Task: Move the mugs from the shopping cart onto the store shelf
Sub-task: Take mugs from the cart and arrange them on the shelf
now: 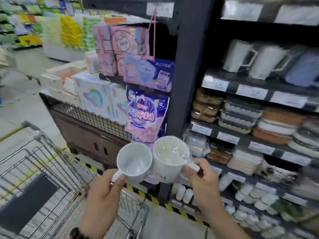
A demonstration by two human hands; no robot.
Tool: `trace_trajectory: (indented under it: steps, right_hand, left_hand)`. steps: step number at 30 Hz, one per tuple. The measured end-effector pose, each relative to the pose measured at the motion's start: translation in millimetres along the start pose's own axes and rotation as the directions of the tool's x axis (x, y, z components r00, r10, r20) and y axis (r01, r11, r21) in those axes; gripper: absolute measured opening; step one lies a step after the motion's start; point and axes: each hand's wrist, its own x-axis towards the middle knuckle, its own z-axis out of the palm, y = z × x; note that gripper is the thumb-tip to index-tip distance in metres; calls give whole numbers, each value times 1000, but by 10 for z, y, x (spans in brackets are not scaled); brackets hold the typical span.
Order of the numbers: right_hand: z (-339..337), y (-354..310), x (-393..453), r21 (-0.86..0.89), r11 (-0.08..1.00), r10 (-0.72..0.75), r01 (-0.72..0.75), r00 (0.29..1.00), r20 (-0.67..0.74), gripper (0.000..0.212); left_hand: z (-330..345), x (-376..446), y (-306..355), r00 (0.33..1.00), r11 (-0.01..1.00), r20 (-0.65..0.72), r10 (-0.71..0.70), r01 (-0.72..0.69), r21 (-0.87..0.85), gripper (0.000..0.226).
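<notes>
White mugs, 2 of them, are sitting low centre of frame: I'm gripping the left mug [134, 162] by its handle with my left hand [105, 192], and my right hand [198, 178] is pinching the wrapped mug [168, 157]. Rims are touching. The shelf [250, 83] is lying up-right, nearer my right hand.

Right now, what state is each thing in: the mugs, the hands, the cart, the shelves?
Left hand: grips the left mug's handle.
Left mug: white, held up, mouth tipped toward the camera, looks empty.
Right hand: pinches the right mug's handle.
Right mug: white, covered in clear plastic wrap, held up, its side against the left mug.
Shopping cart: wire basket, below the hands.
Store shelf: stocked with mugs and dishes.
</notes>
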Motion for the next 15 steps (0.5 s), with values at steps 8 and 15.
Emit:
trace_trajectory:
  steps: [8,15]
  right_hand:
    - [-1589,5,-393,-1,997,76,-81,931,-356,4]
    - [-3017,177,-901,22,993,103,-112,790,-604,8]
  left_hand:
    - [1227,-152,885,956,991,265,125,-108,-78,19]
    - [2336,-772,1712,864,966,435,255,-207,-156,32]
